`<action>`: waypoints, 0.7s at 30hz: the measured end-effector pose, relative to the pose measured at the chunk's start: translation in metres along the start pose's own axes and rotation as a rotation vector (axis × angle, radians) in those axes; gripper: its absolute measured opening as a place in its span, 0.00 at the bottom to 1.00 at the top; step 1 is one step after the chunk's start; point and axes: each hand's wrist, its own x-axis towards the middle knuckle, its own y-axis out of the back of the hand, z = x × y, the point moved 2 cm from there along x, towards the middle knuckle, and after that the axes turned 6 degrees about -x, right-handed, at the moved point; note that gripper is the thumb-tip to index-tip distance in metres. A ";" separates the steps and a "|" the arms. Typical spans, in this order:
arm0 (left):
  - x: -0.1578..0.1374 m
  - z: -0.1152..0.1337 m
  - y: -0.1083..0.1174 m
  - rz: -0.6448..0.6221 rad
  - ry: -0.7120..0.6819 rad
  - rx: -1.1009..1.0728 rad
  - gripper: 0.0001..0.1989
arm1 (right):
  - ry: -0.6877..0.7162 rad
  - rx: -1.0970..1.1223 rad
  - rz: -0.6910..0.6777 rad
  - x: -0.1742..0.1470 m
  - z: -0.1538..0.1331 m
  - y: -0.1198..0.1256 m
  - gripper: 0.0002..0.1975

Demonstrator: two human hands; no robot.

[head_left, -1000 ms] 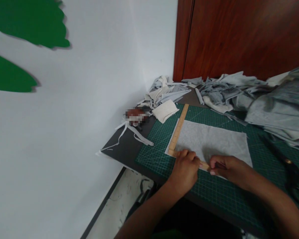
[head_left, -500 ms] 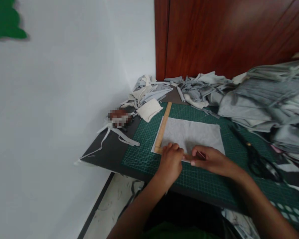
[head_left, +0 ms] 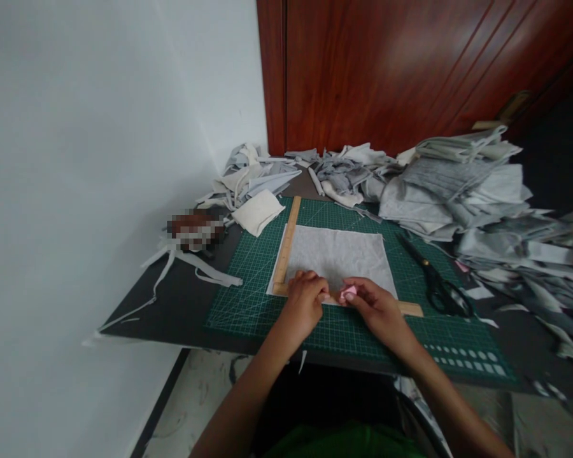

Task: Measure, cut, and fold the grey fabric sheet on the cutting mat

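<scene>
A pale grey rectangle of cloth lies on the green cutting mat. A wooden L-square ruler rests on it, one arm along the cloth's left edge and the other along its near edge. My left hand has its fingers curled down onto the near arm of the ruler, close to the corner. Just to its right, my right hand pinches a small pink piece of what looks like tailor's chalk at the ruler's edge. Its tip is hidden by my fingers.
Black-handled scissors lie on the mat to the right. Beyond them are stacked grey cloths and loose scraps. More scraps and a cream cloth piece lie at the back left. A white wall borders the left side.
The view has swung right, so the table appears farther left. My right hand has turned and come slightly closer to my left, and the pink piece now shows. My left hand stays on the ruler.
</scene>
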 end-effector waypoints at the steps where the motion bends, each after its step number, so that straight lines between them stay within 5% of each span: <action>1: 0.000 -0.001 0.000 -0.002 0.002 -0.013 0.13 | 0.022 -0.038 0.030 -0.005 -0.001 -0.005 0.10; 8: 0.002 -0.005 0.007 -0.057 -0.016 -0.137 0.18 | 0.333 -0.513 0.112 -0.022 -0.017 -0.028 0.15; 21: 0.004 -0.008 0.006 -0.066 -0.027 -0.186 0.18 | 0.421 -0.847 0.095 -0.023 -0.022 -0.034 0.20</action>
